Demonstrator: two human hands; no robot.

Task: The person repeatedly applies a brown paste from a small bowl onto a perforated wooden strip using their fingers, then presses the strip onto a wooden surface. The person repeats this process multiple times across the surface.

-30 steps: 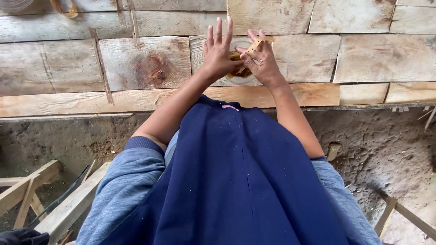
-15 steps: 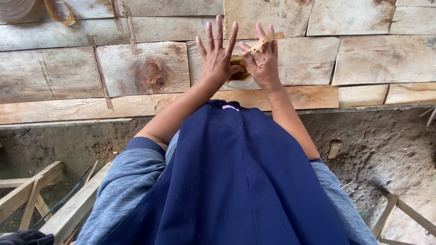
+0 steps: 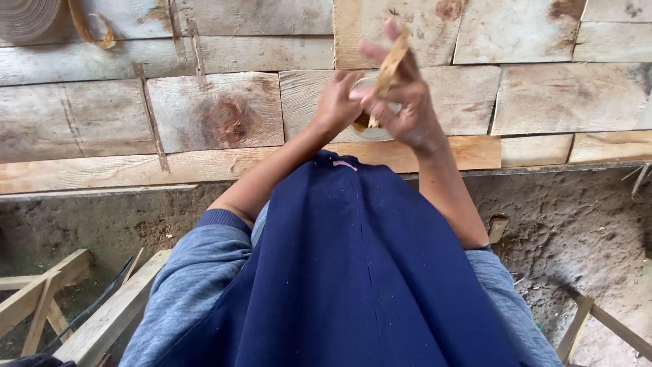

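My left hand [image 3: 336, 102] has its fingers curled against the left side of a small white bowl [image 3: 380, 132] that holds something brown. The bowl stands on a rough plank table [image 3: 224, 115]. My right hand [image 3: 407, 105] hovers over the bowl and grips a thin pale wooden strip [image 3: 389, 64], which points up and away from me. The two hands touch each other above the bowl, and most of the bowl is hidden under them. My blue apron fills the lower middle of the view.
A coil of pale strip [image 3: 24, 17] and a curled strip [image 3: 92, 27] lie at the table's far left. A thin slat [image 3: 153, 115] rests across the planks. Wooden frames stand on the dirt floor at left [image 3: 41, 292] and right [image 3: 598, 319].
My left hand's spread fingers have curled in at the bowl. My right hand has lifted and turned, tilting the strip more upright.
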